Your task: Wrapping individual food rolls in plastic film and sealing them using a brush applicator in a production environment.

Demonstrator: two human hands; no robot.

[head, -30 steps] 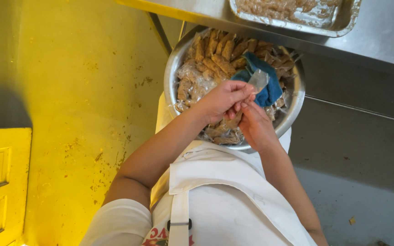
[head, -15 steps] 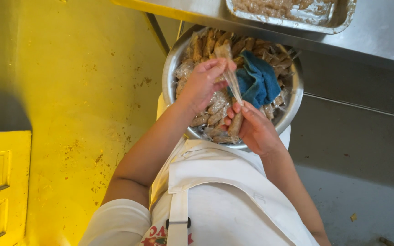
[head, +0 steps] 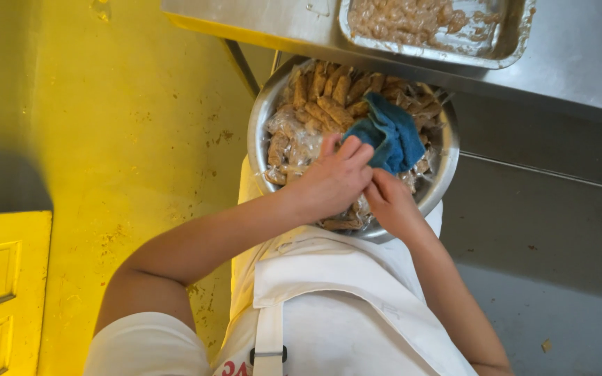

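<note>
A round metal bowl (head: 257, 139) rests against my white apron (head: 329, 306). It is full of brown finger-shaped pieces (head: 329, 104), with crinkled clear plastic (head: 290, 143) on its left side. A blue cloth (head: 391, 136) lies on top at the right. My left hand (head: 332, 182) reaches in from the lower left, and its fingers curl onto the cloth's near edge. My right hand (head: 391, 203) is just below, with its fingertips pressed against the left hand. What they pinch between them is hidden.
A steel tray (head: 510, 42) of pale brown mixture sits on the steel counter (head: 580, 63) beyond the bowl. A yellow floor (head: 120, 125) and a yellow panelled door (head: 1, 278) lie to the left. There is a grey surface (head: 545, 230) at the right.
My hands held a thin brown strip above the bowl's middle. They have since dropped lower and come together, with the left fingers now on the blue cloth.
</note>
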